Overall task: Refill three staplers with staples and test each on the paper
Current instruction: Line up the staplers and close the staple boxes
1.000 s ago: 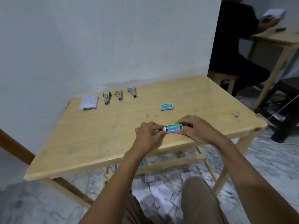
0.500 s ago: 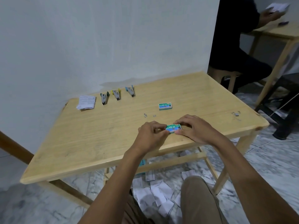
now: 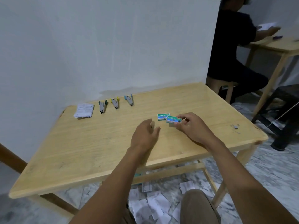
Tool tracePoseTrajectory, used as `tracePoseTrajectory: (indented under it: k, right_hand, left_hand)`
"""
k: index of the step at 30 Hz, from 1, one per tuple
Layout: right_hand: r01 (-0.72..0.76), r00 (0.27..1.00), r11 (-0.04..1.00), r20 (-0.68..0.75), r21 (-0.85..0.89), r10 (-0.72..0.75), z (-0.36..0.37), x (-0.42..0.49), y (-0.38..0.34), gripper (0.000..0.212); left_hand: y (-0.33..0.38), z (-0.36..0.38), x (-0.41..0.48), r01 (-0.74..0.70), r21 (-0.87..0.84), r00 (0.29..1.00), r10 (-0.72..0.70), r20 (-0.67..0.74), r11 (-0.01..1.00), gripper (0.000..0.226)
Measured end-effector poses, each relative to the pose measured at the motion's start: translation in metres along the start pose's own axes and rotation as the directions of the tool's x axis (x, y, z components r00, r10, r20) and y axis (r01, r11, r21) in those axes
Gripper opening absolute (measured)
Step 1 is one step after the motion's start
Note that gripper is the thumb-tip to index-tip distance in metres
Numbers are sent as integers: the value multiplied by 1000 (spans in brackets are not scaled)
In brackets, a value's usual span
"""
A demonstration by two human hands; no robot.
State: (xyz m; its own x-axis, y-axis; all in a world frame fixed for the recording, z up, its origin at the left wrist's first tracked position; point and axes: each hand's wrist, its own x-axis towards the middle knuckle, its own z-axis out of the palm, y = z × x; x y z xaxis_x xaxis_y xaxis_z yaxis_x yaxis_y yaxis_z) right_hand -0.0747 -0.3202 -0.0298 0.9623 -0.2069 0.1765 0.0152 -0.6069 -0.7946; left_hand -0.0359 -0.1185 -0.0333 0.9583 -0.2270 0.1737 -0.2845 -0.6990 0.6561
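Three small staplers lie in a row at the far side of the wooden table [image 3: 80, 152]: one with a dark green end [image 3: 102, 106], one with a yellow end [image 3: 115, 102], one with a blue end [image 3: 129, 100]. A stack of paper slips [image 3: 84, 110] sits left of them. My right hand [image 3: 192, 126] pinches a green staple box [image 3: 173, 119] just above the table, beside a second green staple box [image 3: 163, 116]. My left hand [image 3: 144, 136] hovers to the left of the boxes with its fingers loosely curled, holding nothing.
Loose staples [image 3: 235, 126] lie near the table's right edge. Many paper slips [image 3: 155, 206] litter the marble floor under the table. A person in black [image 3: 233, 62] sits at another wooden table [image 3: 275, 46] at the back right. A white wall runs along the table's far side.
My right hand has carried the staple box away from the near edge to beside the second box. My left hand has let go of it and drawn back.
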Motion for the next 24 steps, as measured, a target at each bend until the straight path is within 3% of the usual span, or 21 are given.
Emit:
tracePoseTrajectory:
  k: [4,8,11,20,24]
  right_hand:
    - [-9,1000,998,-4,-61,9,6,36,-7,40]
    - [41,991,991,131,-128,-24,14,57,-12,38]
    - [38,982,989,187,-144,-11,16,61,-12,38]
    - [74,982,982,182,-173,-42,9,23,-14,42]
    - [94,978,981,202,-172,-58,4,-6,-14,42]
  left_hand:
    - [-4,-1,2,-40,-98,999,38,-30,994,39]
    - [-2,-4,-1,-86,-181,996,79,-46,980,18]
    - [-4,-5,-1,-57,-233,998,48,-45,971,18]
    - [-12,-16,-4,-11,-317,1000,14,7,948,20]
    - [-20,-25,-23,38,-435,999,-25,36,900,21]
